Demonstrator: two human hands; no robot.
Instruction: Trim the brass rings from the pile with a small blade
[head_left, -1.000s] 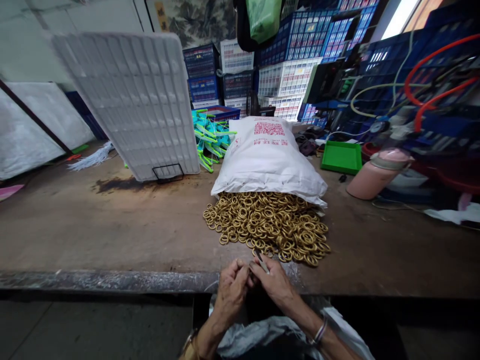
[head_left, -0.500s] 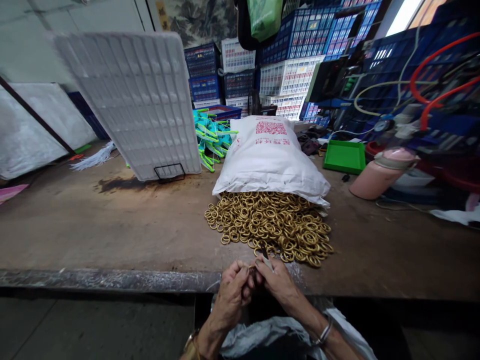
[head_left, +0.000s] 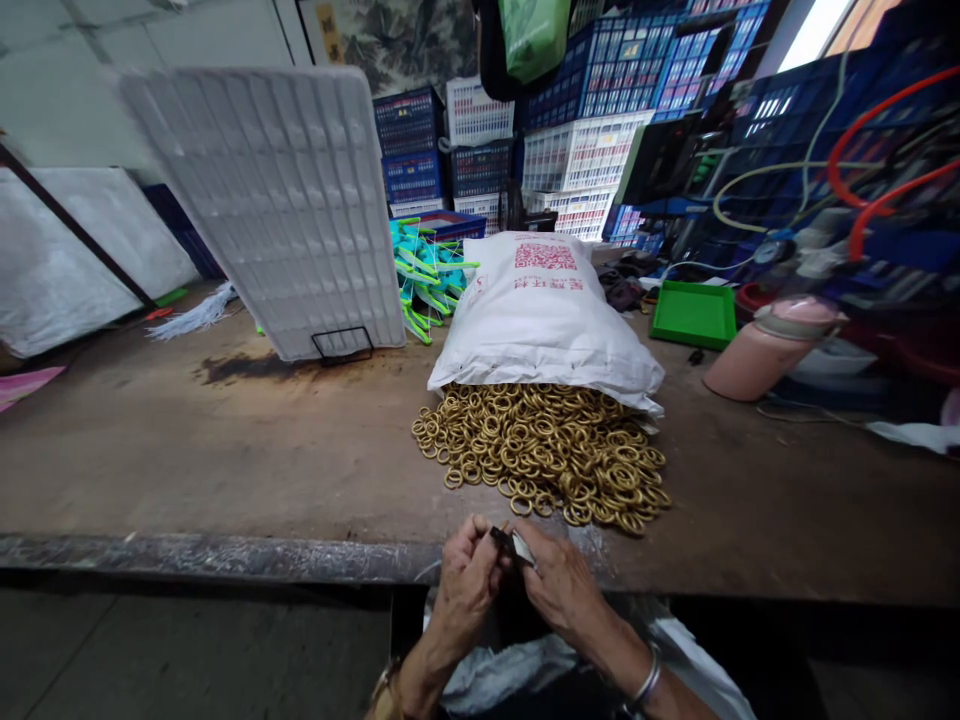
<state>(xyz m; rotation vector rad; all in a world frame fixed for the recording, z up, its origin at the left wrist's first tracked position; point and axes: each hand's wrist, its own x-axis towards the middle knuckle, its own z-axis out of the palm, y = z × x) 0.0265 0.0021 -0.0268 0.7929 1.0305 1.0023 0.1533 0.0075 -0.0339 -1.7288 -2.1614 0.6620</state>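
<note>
Both my hands meet at the near edge of the workbench (head_left: 187, 450). My left hand (head_left: 465, 585) is closed in a pinch on something too small to make out. My right hand (head_left: 559, 580) is closed around a small dark metal tool (head_left: 514, 545) whose tip points toward the left fingers. Just beyond my hands lies a heap of brass rings (head_left: 544, 450), spilling from the open mouth of a white sack (head_left: 544, 310).
A white moulded tray (head_left: 277, 210) leans upright at the back left. Green-blue clips (head_left: 424, 275) sit behind the sack, with a green tray (head_left: 694, 315) and a pink flask (head_left: 772, 345) at the right. Stacked crates (head_left: 570, 150) and hoses fill the background. A plastic bag (head_left: 510, 675) rests in my lap.
My hands stayed together at the bench edge and shifted slightly; the tool in my right hand tilted from upright to lying flatter toward my left fingers.
</note>
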